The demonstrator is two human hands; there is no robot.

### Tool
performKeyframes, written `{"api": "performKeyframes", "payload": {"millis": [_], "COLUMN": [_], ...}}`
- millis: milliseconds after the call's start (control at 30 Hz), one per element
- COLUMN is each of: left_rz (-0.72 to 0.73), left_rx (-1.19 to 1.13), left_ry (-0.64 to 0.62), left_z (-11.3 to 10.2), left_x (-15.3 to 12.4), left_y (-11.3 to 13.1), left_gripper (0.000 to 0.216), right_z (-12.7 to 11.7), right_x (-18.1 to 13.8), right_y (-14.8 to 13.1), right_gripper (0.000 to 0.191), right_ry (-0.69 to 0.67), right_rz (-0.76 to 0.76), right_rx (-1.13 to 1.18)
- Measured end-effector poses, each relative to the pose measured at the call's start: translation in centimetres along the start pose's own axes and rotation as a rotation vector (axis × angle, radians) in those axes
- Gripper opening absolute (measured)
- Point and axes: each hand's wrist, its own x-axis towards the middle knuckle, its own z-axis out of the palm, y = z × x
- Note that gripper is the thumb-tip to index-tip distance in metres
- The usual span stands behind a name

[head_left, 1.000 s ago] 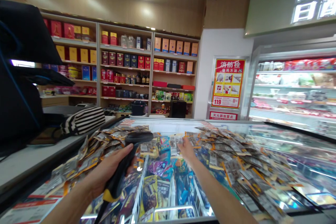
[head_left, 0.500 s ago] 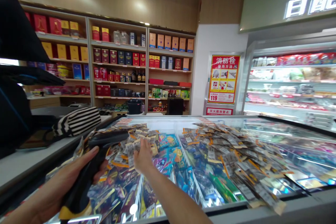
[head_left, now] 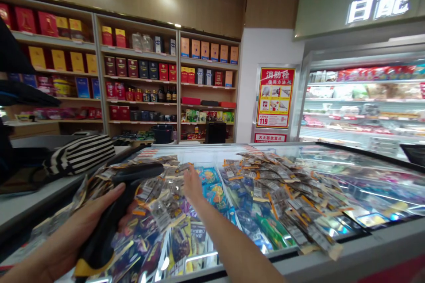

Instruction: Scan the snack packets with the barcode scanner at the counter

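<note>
My left hand (head_left: 78,230) grips a black barcode scanner (head_left: 114,212) with a yellow base, its head pointing right over a pile of small clear snack packets (head_left: 159,190). My right hand (head_left: 192,185) reaches forward with its fingers on the packets at the far edge of that left pile; whether it pinches one I cannot tell. The packets lie on the glass lid of a chest freezer (head_left: 299,256). A second, larger pile of packets (head_left: 282,185) lies to the right of my right arm. Colourful ice-cream wrappers (head_left: 212,190) show through the glass between the piles.
A striped pouch (head_left: 81,154) lies on the grey counter (head_left: 20,208) at left. Shelves of boxed goods and bottles (head_left: 142,84) fill the back wall. A red fire-hose notice (head_left: 275,97) hangs at centre. An open chilled display (head_left: 361,106) stands at right.
My head has turned right, so the scene slid left. My right hand moved from the middle of the freezer lid over to the left pile. The scanner sank lower in my left hand.
</note>
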Motion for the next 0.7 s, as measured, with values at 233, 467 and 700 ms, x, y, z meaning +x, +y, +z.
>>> {"api": "performKeyframes", "payload": {"millis": [233,467,700], "left_rz": [-0.051,-0.042,0.002], "left_rx": [-0.111,-0.066,-0.105], "left_ry": [-0.290,-0.323,-0.362], "left_z": [2.0,2.7,4.5], "left_x": [0.8,1.5,2.0], "left_y": [-1.5,-1.8,-2.1], "left_gripper": [0.030,0.032,0.033], "right_z": [-10.6,-13.1,-13.1], "right_x": [2.7,3.4,4.2], "right_y": [6.8,9.3,10.5], "right_gripper": [0.038,0.040,0.027], "right_ry": [0.153,0.108,-0.001], "right_rz": [0.197,0.305,0.264], "right_rx": [-0.623,-0.799,-0.581]}}
